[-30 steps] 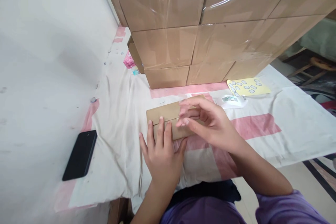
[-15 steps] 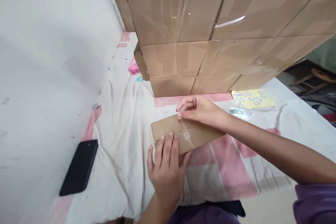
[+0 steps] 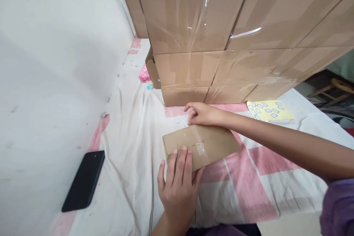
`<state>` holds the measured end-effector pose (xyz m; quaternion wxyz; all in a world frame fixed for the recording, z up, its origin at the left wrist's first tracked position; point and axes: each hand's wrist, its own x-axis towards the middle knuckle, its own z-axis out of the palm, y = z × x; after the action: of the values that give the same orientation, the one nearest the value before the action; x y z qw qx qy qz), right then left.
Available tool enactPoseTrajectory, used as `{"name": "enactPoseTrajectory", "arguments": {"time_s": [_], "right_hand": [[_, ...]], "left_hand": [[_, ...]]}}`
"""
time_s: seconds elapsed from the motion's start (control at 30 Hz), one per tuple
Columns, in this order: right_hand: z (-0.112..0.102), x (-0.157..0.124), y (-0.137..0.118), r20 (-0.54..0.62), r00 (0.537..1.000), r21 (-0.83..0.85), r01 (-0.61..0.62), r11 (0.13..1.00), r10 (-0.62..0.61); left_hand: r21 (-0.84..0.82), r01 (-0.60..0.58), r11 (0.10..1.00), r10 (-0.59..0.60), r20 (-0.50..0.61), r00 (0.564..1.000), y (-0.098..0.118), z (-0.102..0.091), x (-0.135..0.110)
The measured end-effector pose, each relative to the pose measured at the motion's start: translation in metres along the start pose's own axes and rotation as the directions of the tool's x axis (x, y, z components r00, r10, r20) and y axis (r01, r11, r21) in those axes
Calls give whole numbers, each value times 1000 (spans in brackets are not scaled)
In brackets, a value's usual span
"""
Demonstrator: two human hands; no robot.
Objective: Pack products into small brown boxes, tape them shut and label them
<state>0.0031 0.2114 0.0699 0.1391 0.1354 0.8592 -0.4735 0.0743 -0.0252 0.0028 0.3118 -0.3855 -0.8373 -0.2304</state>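
A flat brown cardboard box (image 3: 218, 143) lies on the cloth in front of me. My left hand (image 3: 178, 180) holds its near left part, fingers stretched over the top and thumb at the near edge. A strip of clear tape (image 3: 199, 146) crosses the top from the near edge to the far one. At that far edge my right hand (image 3: 200, 113) has its fingers curled at the tape's end; the fingertips are partly hidden behind the box.
Taped cardboard boxes (image 3: 190, 68) are stacked behind. A black phone (image 3: 84, 180) lies left, by the white wall (image 3: 41, 81). A yellow sticker sheet (image 3: 269, 110) is at right, a pink packet (image 3: 145, 74) beside an open carton (image 3: 153, 68). A pink-and-white cloth (image 3: 132, 136) covers the table.
My right hand has moved from above the box, where it pinched the tape, down to the far edge. The tape now lies flatter on the top. My left hand stays on the box.
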Motion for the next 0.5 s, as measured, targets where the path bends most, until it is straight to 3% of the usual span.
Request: {"name": "enactPoseTrajectory", "arguments": {"time_s": [0.07, 0.1, 0.17, 0.23, 0.3, 0.37, 0.5], "right_hand": [[-4, 8, 1, 47, 995, -139, -81, 987, 88], [-7, 10, 1, 73, 994, -188, -66, 980, 81], [-12, 9, 1, 138, 988, -212, 94, 973, -65], [-16, -3, 1, 185, 946, -155, 294, 943, -264], [-19, -24, 4, 220, 909, -102, 382, 919, -353], [-21, -53, 13, 195, 918, -145, 375, 916, -345], [-9, -117, 51, -8, 941, -310, 319, 896, -338]], "left_hand": [[5, -13, 1000, 13, 1, 1000, -1, 0, -1], [10, -23, 1000, 23, 2, 1000, -2, 0, -2], [21, -40, 999, 40, 2, 999, -4, 0, -4], [26, -54, 998, 54, 0, 999, -6, 1, -4], [9, -61, 998, 61, 2, 998, -10, 3, -4], [-28, -101, 995, 101, 8, 995, -16, 4, -3], [-95, -255, 962, 254, -31, 967, -42, 9, 0]]}}
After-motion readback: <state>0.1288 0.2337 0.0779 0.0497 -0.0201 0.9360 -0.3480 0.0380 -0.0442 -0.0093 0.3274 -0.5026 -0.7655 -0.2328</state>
